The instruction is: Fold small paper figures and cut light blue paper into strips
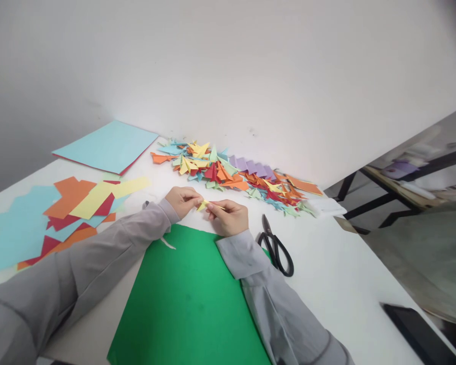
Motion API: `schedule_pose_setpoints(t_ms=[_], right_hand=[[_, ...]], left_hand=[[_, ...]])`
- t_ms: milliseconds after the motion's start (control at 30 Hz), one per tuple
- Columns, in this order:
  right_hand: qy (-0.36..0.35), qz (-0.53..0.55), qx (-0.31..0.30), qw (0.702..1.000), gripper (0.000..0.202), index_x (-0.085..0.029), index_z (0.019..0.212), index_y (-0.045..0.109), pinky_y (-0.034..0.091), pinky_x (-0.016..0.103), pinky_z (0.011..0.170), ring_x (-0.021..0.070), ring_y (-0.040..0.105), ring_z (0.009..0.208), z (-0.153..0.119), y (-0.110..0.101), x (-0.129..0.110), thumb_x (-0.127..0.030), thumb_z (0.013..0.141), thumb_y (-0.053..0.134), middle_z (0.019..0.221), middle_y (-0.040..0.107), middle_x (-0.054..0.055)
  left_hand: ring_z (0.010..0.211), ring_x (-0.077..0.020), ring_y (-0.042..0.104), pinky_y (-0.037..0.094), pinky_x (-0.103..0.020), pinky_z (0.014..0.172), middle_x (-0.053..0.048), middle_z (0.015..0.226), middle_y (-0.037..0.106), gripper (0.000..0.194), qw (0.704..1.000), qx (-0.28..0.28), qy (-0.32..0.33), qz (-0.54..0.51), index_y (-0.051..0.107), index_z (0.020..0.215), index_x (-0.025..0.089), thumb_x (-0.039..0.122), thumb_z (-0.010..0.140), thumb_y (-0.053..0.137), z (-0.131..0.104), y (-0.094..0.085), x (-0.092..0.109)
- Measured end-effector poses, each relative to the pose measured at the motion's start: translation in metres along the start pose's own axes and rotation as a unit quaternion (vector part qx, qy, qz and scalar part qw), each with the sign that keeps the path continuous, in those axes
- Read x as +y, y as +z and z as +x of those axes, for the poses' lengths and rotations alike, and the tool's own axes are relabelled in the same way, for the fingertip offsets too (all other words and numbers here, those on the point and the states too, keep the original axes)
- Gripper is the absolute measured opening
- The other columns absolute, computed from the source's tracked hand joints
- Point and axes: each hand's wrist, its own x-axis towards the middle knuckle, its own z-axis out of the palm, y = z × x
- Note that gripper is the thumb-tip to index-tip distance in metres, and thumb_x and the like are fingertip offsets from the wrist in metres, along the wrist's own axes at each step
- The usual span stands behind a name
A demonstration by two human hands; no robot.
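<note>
A small folded yellow paper (pixel 202 205) is held between both hands above the far edge of a green sheet (pixel 190 294). My left hand (pixel 183 201) pinches its left side with thumb and index finger. From the right, my right hand (pixel 228 217) grips the same paper, its fingers curled. Beyond the hands lies a long pile of small folded paper pieces (pixel 224 175) in yellow, orange, red, green and blue, with a row of purple ones (pixel 253 167) at its back.
Black-handled scissors (pixel 275 248) lie right of my right sleeve. Loose coloured paper rectangles (pixel 74 203) spread at the left, and large blue sheets (pixel 108 144) lie behind them. A dark flat device (pixel 421 332) rests at the near right edge. A wall stands behind the table.
</note>
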Motion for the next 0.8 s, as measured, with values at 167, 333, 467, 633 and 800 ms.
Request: schedule_pose_setpoints(t_ms=[167,333,467,633,800], right_hand=[[-0.006,-0.003,-0.013,1.0,0.012,-0.016,0.055,0.067,0.04,0.021,0.036,0.0084,0.05,0.034,0.0002,-0.0012,-0.0001,-0.024,0.052,0.075,0.045,0.062,-0.001],[-0.005,0.013,-0.009,1.0,0.014,-0.016,0.062,0.068,0.043,0.022,0.038,0.0089,0.052,0.036,0.0013,-0.0013,0.0,-0.025,0.053,0.074,0.048,0.064,0.0],[-0.034,0.028,-0.001,0.999,0.012,-0.016,0.059,0.067,0.043,0.022,0.039,0.0085,0.052,0.037,0.0021,-0.0031,0.0022,-0.026,0.058,0.072,0.05,0.064,0.0],[-0.052,0.029,-0.016,0.998,0.011,-0.017,0.057,0.065,0.042,0.02,0.041,0.0077,0.052,0.039,0.002,-0.0057,0.0059,-0.025,0.061,0.072,0.05,0.064,-0.001],[-0.035,0.049,-0.024,0.998,0.013,-0.017,0.061,0.067,0.042,0.021,0.041,0.0082,0.053,0.04,0.0034,-0.0075,0.008,-0.028,0.062,0.071,0.054,0.065,0.0]], left_hand=[[0.056,-0.0111,0.056,0.045,-0.022,0.055,-0.004,0.06,0.062,0.017,1.0,-0.004,-0.015,-0.006,0.067,0.064,0.011,0.022,0.07,0.054,0.0004,0.0004,0.0002],[0.055,-0.0106,0.056,0.045,-0.021,0.055,-0.003,0.06,0.062,0.016,0.999,0.012,-0.032,-0.026,0.066,0.063,0.011,0.022,0.069,0.056,0.0015,-0.0005,0.001],[0.054,-0.0099,0.056,0.046,-0.02,0.053,-0.002,0.058,0.062,0.015,0.997,0.029,-0.056,-0.052,0.066,0.062,0.011,0.022,0.068,0.057,0.0021,-0.0012,0.0016],[0.053,-0.01,0.057,0.046,-0.02,0.053,-0.002,0.057,0.062,0.015,0.996,0.03,-0.065,-0.059,0.066,0.061,0.011,0.022,0.067,0.057,0.0021,-0.0008,0.0026],[0.053,-0.01,0.057,0.047,-0.02,0.054,-0.002,0.057,0.063,0.014,0.995,0.035,-0.069,-0.068,0.065,0.06,0.011,0.022,0.066,0.058,0.0026,0.0,0.0024]])
